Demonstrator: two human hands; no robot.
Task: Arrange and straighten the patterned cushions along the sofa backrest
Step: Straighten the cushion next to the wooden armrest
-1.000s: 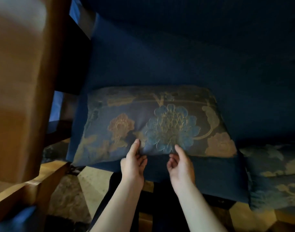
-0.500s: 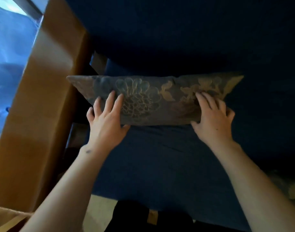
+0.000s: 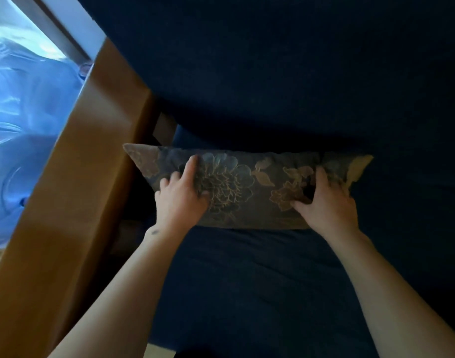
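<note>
A patterned cushion [image 3: 249, 187], grey-blue with gold and blue flowers, leans against the dark blue sofa backrest [image 3: 272, 73] at the back of the seat [image 3: 260, 280]. My left hand [image 3: 181, 197] presses on its left half, fingers spread over the big flower. My right hand [image 3: 327, 202] grips its right end, thumb on the front and fingers curled over the fabric near the corner. Both forearms reach in from below.
The wooden sofa armrest [image 3: 74, 192] runs diagonally along the left, close to the cushion's left corner. Beyond it is a window frame [image 3: 63, 32] and pale blue, shiny material [image 3: 22, 104]. The seat extends to the right in deep shadow.
One second ago the cushion lay flat at the seat's front edge. I have since pushed it up against the backrest. My hands moved apart to its two ends and now press deeper into it.
</note>
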